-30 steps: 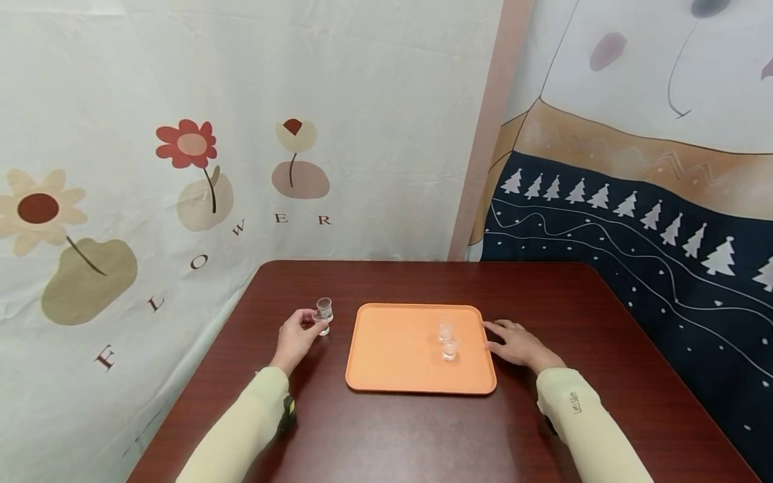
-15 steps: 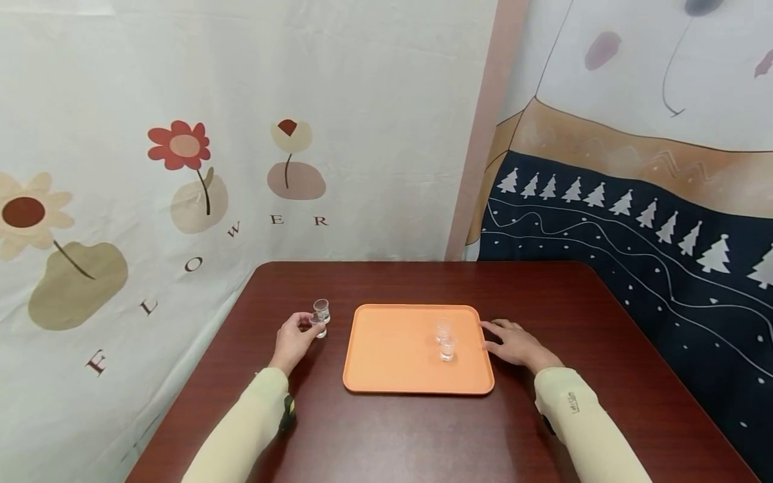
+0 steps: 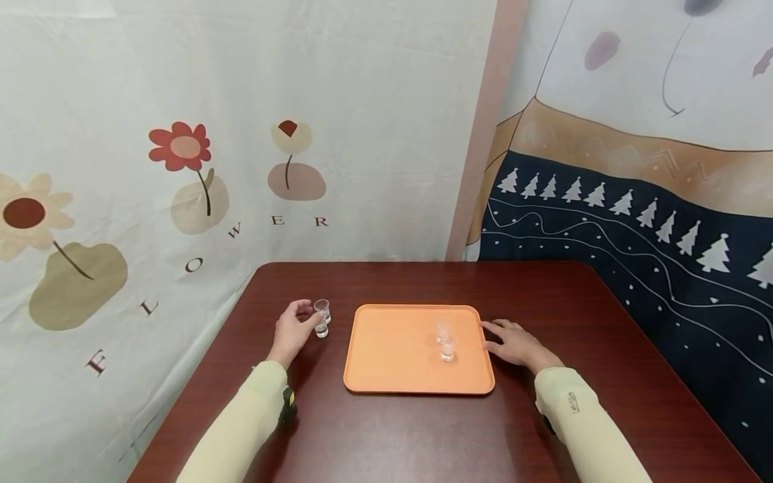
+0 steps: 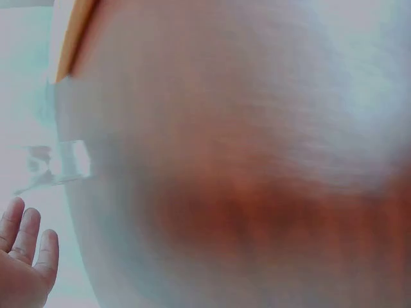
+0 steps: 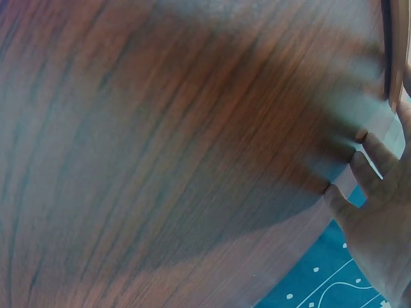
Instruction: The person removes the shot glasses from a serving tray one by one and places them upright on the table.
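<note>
Left hand point(image 3: 292, 333), past its pale yellow sleeve point(image 3: 238, 416), is open, thumb and forefinger at the side of the front shot glass point(image 3: 322, 331). Whether they touch the glass I cannot tell; the other fingers, in the left wrist view, are slightly bent round nothing. Right hand point(image 3: 514, 343) is open too, fingers spread, tips at the right rim of the orange tray point(image 3: 383, 359).

That front glass stands upright on the table, left of the tray, with a rear shot glass point(image 3: 325, 308) just behind it. On the tray's right half are two more, a nearer clear glass point(image 3: 447, 351) and a farther clear glass point(image 3: 443, 329).

Such small, smooth glasses would be best pinched low between thumb and forefinger and kept upright; the loose fingers should stay clear of the rear one, which a careless knuckle might tip. A light right hand should be enough to steady the tray without sliding it.

Glossy dark red-brown wood grain covers the table point(image 3: 423, 436), which shows a soft sheen. Beyond its far edge hang a white flower-printed cloth point(image 3: 374, 134) lettered FLOWER and, rightward, a navy cloth panel point(image 3: 543, 221) with white trees.
</note>
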{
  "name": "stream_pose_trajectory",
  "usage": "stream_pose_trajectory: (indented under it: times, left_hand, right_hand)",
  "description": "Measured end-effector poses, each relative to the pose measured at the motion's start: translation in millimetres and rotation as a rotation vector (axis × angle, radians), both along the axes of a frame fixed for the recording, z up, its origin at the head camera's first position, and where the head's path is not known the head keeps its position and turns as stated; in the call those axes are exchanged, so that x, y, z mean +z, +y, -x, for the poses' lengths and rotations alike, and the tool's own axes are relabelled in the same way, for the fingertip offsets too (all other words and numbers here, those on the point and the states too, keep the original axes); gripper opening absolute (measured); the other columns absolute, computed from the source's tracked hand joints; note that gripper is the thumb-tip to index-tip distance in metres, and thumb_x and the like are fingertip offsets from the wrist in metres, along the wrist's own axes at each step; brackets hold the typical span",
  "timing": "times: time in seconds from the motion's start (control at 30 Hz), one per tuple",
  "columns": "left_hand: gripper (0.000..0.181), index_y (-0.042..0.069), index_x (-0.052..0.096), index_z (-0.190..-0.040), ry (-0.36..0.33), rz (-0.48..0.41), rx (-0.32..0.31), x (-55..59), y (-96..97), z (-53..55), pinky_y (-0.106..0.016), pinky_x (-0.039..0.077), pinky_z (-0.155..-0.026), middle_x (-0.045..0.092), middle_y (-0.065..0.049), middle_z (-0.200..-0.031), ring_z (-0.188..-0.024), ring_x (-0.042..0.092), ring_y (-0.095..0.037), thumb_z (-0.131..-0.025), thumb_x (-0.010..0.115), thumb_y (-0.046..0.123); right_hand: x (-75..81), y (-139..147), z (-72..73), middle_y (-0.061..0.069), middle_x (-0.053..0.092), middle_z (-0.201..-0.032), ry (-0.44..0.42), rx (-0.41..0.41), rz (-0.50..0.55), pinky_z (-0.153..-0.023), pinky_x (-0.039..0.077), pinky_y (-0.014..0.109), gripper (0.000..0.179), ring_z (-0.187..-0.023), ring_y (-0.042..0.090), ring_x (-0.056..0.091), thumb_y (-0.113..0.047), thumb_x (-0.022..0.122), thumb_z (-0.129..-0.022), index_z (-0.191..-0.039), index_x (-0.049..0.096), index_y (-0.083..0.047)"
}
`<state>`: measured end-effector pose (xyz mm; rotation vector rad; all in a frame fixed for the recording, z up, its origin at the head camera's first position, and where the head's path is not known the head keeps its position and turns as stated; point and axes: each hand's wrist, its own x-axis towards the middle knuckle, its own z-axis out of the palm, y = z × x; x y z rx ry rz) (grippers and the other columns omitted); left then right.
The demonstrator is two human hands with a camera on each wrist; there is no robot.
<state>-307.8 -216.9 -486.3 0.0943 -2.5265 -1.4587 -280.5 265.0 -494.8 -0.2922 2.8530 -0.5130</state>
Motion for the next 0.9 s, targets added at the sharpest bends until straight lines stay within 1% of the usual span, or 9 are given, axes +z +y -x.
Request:
stream_pose_trajectory:
  times: [0.13,0.27,0.4,0.5,0.6,0.7,0.77,0.9]
  left_hand:
    - [0.052,0.002,0.053,-0.132,0.02,-0.032,-0.006,11.8,0.8,4.7,-0.046,0.043,-0.099,0.06,-0.021,-0.126,-0.117,0.056,-0.033,-0.091,0.073,0.027]
    - [0.052,0.004,0.053,-0.132,0.033,-0.069,-0.028,24.0,6.1,9.1,-0.045,0.042,-0.102,0.059,-0.021,-0.128,-0.118,0.055,-0.033,-0.09,0.075,0.027]
    - [0.051,0.002,0.054,-0.131,0.054,-0.1,-0.058,34.3,15.9,11.9,-0.044,0.042,-0.104,0.059,-0.022,-0.128,-0.119,0.055,-0.033,-0.091,0.074,0.026]
    - [0.049,0.003,0.055,-0.129,0.062,-0.118,-0.085,40.2,27.5,10.9,-0.044,0.042,-0.103,0.059,-0.021,-0.127,-0.118,0.055,-0.033,-0.09,0.075,0.026]
    - [0.047,0.004,0.057,-0.128,0.063,-0.134,-0.115,42.5,42.6,8.7,-0.044,0.043,-0.101,0.059,-0.021,-0.126,-0.117,0.055,-0.034,-0.09,0.075,0.025]
    - [0.047,0.005,0.057,-0.128,0.057,-0.131,-0.137,42.0,59.5,6.7,-0.046,0.044,-0.101,0.06,-0.019,-0.126,-0.119,0.055,-0.035,-0.09,0.076,0.024]
    - [0.046,0.005,0.058,-0.127,0.058,-0.128,-0.152,40.2,71.2,5.9,-0.047,0.044,-0.102,0.061,-0.018,-0.125,-0.12,0.055,-0.034,-0.09,0.076,0.024]
    - [0.042,0.004,0.06,-0.124,0.074,-0.131,-0.189,35.1,95.4,3.2,-0.046,0.045,-0.099,0.063,-0.018,-0.12,-0.116,0.057,-0.032,-0.088,0.077,0.019]
  right_hand:
    - [0.8,-0.4,-0.5,0.028,0.036,-0.149,-0.001,-0.004,0.007,-0.103,0.031,0.069,0.062,-0.136,0.05,0.032,-0.043,0.057,-0.099,-0.152,0.04,-0.015]
    - [1.0,-0.6,-0.6,0.027,0.035,-0.15,-0.007,-0.01,0.004,-0.103,0.03,0.069,0.062,-0.136,0.049,0.032,-0.043,0.056,-0.1,-0.153,0.04,-0.016]
    - [0.7,-1.2,-0.8,0.027,0.035,-0.149,-0.006,-0.009,0.003,-0.102,0.03,0.069,0.062,-0.135,0.05,0.032,-0.045,0.056,-0.099,-0.152,0.041,-0.015]
    - [0.3,-0.9,-0.7,0.027,0.036,-0.149,-0.001,-0.009,0.006,-0.102,0.031,0.069,0.063,-0.135,0.05,0.033,-0.045,0.057,-0.099,-0.152,0.041,-0.016]
    - [-0.6,-0.3,-0.3,0.027,0.036,-0.149,0.0,-0.007,0.002,-0.102,0.031,0.069,0.063,-0.135,0.05,0.033,-0.046,0.056,-0.099,-0.152,0.041,-0.016]
    - [-0.5,0.2,0.0,0.027,0.035,-0.15,-0.003,-0.01,0.004,-0.103,0.03,0.069,0.063,-0.136,0.05,0.032,-0.046,0.056,-0.099,-0.153,0.04,-0.016]
    - [-0.6,0.3,0.1,0.027,0.035,-0.15,-0.001,-0.005,0.006,-0.103,0.03,0.069,0.064,-0.136,0.05,0.032,-0.046,0.056,-0.099,-0.152,0.04,-0.016]
    - [-0.9,0.6,0.2,0.028,0.035,-0.15,0.001,-0.004,0.006,-0.103,0.03,0.069,0.064,-0.136,0.051,0.032,-0.046,0.056,-0.099,-0.152,0.041,-0.015]
